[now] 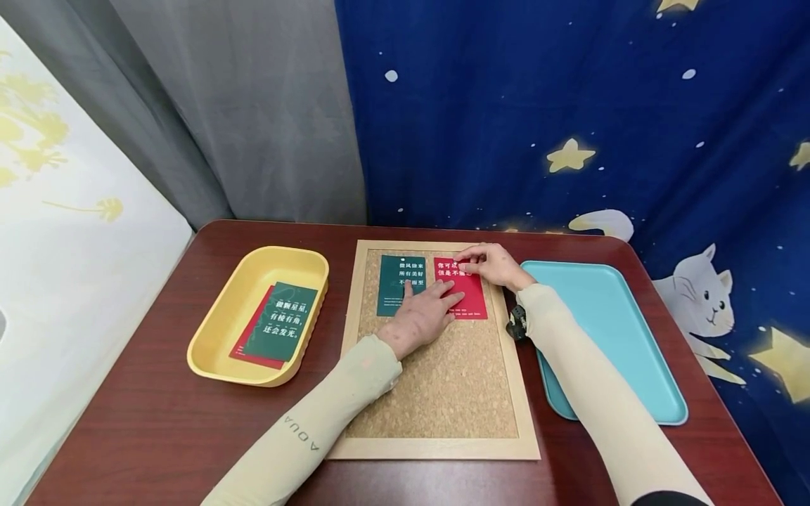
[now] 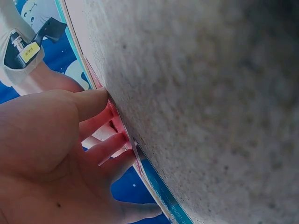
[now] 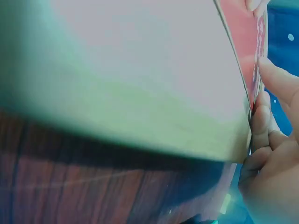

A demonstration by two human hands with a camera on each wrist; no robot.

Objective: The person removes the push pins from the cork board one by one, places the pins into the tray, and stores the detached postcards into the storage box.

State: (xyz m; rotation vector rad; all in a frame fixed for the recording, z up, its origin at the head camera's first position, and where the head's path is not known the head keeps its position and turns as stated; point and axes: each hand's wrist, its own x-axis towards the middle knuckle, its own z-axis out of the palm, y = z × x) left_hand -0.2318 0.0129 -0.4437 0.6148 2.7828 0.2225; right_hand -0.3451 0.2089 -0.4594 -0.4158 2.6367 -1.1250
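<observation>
A cork board (image 1: 443,393) in a light wooden frame lies on the table. Near its top lie a green printed card (image 1: 391,281) and, to the right, a red printed card (image 1: 471,299). A small white dot shows at the green card's top. My left hand (image 1: 420,320) rests with spread fingers across both cards, thumb over the green one, fingertips on the red one. At the red card's top right, my right hand (image 1: 496,266) touches the card with thumb (image 3: 275,77) and fingertips, its other fingers bent by the frame; no held thing shows there.
On the left stands a yellow tray (image 1: 211,334) with another green card (image 1: 281,323) lying over a red one. A light blue tray (image 1: 616,330) lies to the right, under the right forearm. Curtains hang behind the dark wooden table (image 1: 126,429).
</observation>
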